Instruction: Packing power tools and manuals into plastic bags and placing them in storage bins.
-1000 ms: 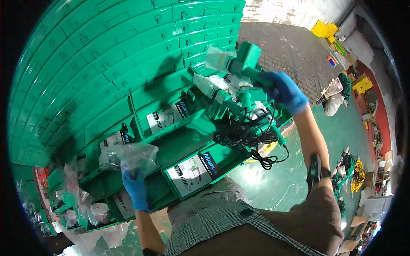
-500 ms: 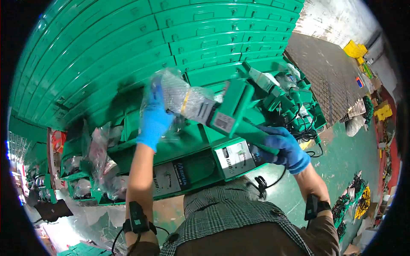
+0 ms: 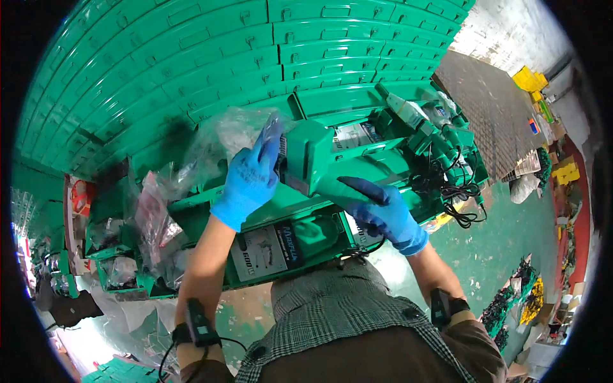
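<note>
Both my hands wear blue gloves. My left hand (image 3: pixel 250 180) grips a clear plastic bag (image 3: pixel 220 137) and presses against the left side of a green power tool (image 3: pixel 319 159). My right hand (image 3: pixel 382 214) holds the same green tool from below, on its right side. The tool hangs over an open green carry case (image 3: pixel 287 239) with a label on its front. A tall stack of shut green cases (image 3: pixel 191 64) rises behind it.
More green tools with black cords (image 3: pixel 447 159) lie in open cases at the right. Crumpled plastic bags (image 3: pixel 153 223) fill cases at the left. The green floor (image 3: pixel 491 249) spreads right, with yellow bins (image 3: pixel 530 80) and piles of parts (image 3: pixel 517 300) on it.
My left hand has moved down and right with the plastic bag, up against the tool. My right hand has come up under the green tool, which now sits between both hands.
</note>
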Available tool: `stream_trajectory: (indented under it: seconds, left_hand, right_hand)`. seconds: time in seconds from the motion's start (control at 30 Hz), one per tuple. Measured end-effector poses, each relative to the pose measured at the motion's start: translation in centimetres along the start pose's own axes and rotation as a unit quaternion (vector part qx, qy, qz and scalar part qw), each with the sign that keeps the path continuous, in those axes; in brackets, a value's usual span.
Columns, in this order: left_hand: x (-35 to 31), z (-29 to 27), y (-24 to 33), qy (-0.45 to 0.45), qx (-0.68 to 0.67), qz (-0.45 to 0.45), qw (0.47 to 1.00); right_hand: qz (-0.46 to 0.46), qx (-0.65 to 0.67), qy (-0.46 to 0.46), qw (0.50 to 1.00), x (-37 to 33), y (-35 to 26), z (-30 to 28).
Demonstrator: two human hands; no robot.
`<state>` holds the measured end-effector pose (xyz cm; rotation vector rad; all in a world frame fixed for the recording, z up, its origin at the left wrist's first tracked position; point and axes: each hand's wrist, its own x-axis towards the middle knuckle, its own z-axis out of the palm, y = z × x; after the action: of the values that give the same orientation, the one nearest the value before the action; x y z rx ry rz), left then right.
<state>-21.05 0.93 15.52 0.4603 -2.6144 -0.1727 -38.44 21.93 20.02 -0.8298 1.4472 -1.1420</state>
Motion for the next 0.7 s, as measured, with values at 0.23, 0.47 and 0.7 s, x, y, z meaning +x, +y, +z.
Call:
stream_trajectory:
  seconds: [0.23,0.47,0.7]
  left_hand:
    - [-1.3,3.7,7.6,0.199,-0.160,-0.115,0.960]
    - [1.5,-0.8,4.6,0.085,-0.269,-0.195,0.939]
    - [2.6,-2.6,3.3,0.067,-0.394,-0.246,0.883]
  right_hand:
    - [0.012,0.173,0.030,0.984,2.4,0.4,2.7]
    - [-0.215,-0.269,0.049,0.937,2.3,2.5,1.7]
    - [-0.182,-0.355,0.065,0.915,2.2,1.3,2.4]
